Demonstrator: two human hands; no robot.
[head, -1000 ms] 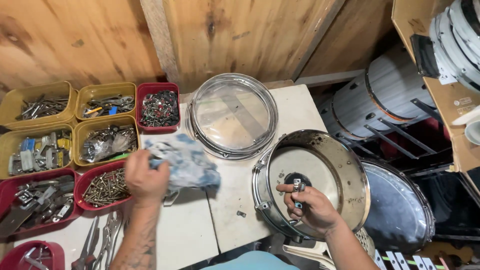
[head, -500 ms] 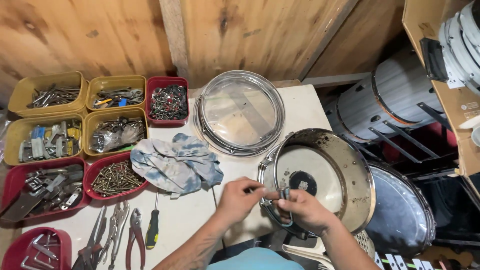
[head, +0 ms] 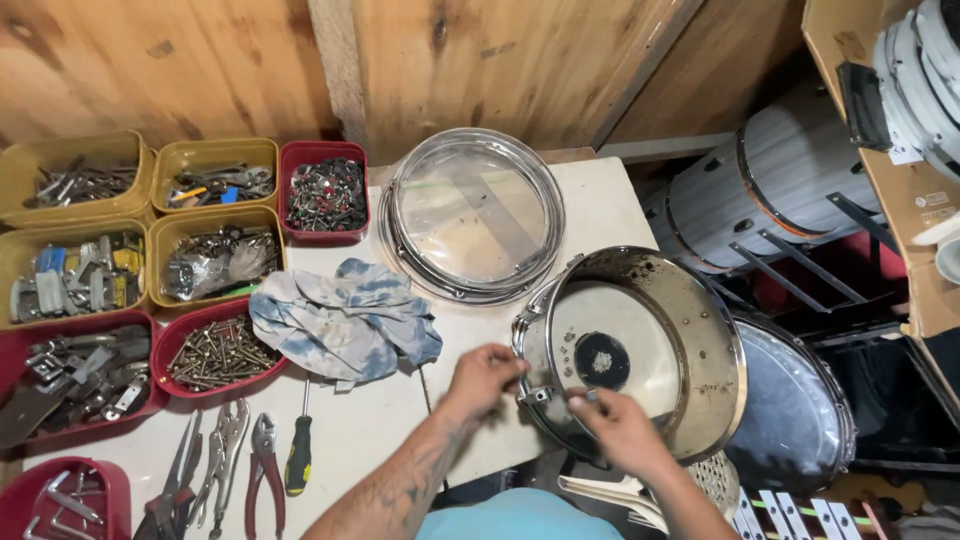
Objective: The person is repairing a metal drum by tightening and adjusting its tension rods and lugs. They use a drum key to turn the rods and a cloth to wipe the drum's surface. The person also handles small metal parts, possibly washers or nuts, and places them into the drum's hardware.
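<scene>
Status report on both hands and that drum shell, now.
Left hand at the drum shell rim hardware. Right hand inside, pinching a small part. Rag lies apart.

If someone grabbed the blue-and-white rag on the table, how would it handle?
The rag lies crumpled in soft folds, so it is probably floppy and would droop when lifted. It looks thin, so likely light. Pushed, it would probably bunch up rather than slide or roll.

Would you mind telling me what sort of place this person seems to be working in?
Most likely a small drum repair workshop. Sorted bins of screws and metal parts line the white table, pliers lie ready, and both hands work at a metal snare drum shell, with more drums stacked beside it.
</scene>
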